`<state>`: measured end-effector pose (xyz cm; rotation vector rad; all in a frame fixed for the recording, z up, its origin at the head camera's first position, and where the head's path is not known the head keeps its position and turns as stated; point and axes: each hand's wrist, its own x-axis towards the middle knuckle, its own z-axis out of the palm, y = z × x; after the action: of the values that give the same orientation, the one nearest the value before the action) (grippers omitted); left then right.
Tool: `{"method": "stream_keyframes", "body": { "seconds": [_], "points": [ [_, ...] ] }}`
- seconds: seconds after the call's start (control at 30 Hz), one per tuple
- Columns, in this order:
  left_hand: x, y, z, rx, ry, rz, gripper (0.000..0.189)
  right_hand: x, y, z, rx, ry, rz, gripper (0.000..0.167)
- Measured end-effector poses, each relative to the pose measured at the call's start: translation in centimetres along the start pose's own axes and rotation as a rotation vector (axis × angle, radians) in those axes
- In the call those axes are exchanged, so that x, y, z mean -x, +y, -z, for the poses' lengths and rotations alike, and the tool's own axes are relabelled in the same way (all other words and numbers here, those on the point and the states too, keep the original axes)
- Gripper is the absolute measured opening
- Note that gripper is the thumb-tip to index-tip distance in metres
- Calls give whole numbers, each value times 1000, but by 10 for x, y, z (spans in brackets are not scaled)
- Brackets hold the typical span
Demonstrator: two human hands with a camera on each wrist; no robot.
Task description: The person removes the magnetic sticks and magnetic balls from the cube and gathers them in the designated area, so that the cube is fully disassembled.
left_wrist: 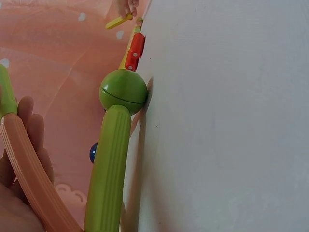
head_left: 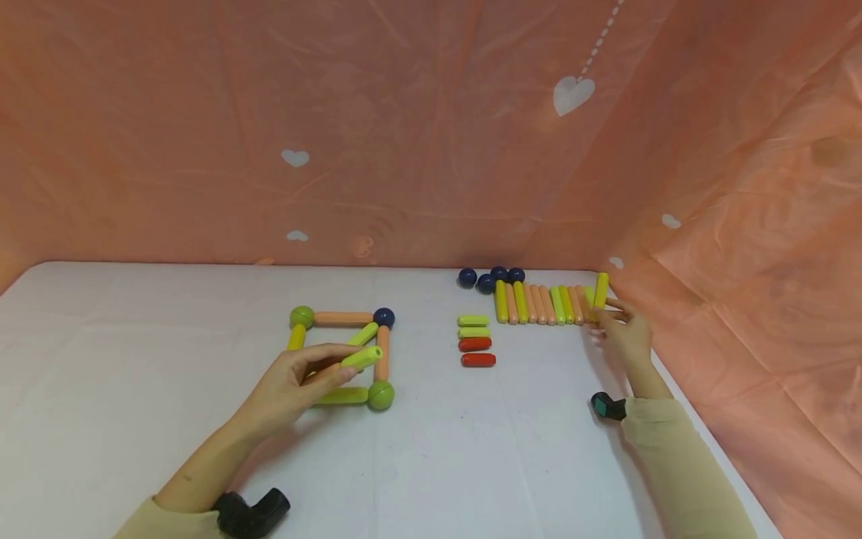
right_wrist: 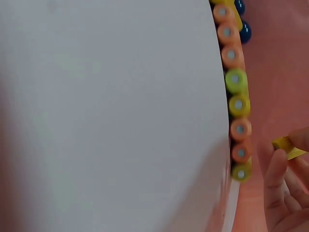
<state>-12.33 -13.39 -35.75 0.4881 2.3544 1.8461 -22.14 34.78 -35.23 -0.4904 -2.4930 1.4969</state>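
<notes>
My left hand (head_left: 296, 374) pinches a short light green magnetic stick (head_left: 362, 358). It lines up end to end with a curved orange stick (left_wrist: 34, 174) that passes between the fingers. Below and behind is a square frame of sticks, with a blue ball (head_left: 384, 318) and green balls (head_left: 381, 394) at its visible corners; the near left corner is hidden by the hand. A second light green stick (head_left: 364, 334) slants from the blue ball. Over the right end of a stick row, my right hand (head_left: 626, 333) holds a yellow stick (head_left: 601, 290) between thumb and fingers, raised above the others.
The row of orange, yellow and green sticks (head_left: 542, 305) lies along the table's back right edge. Several dark blue balls (head_left: 486, 284) sit at its left end. Short green sticks (head_left: 474, 320) and red sticks (head_left: 478, 360) are stacked nearby. An orange cloth (head_left: 431, 150) hangs behind the white table (head_left: 438, 464).
</notes>
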Motion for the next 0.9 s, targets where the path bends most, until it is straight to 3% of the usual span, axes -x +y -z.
{"method": "stream_keyframes", "body": {
  "seconds": [0.53,0.73,0.9],
  "points": [
    [-1,-1,-1,-6,5,-9,34,-26,5,12,1,41,-208,48],
    [-1,-1,-1,-10,5,-21,33,-26,5,9,63,1,-202,48],
    [-1,-2,0,-11,1,-35,32,-14,2,3,154,95,-134,46]
  ]
}}
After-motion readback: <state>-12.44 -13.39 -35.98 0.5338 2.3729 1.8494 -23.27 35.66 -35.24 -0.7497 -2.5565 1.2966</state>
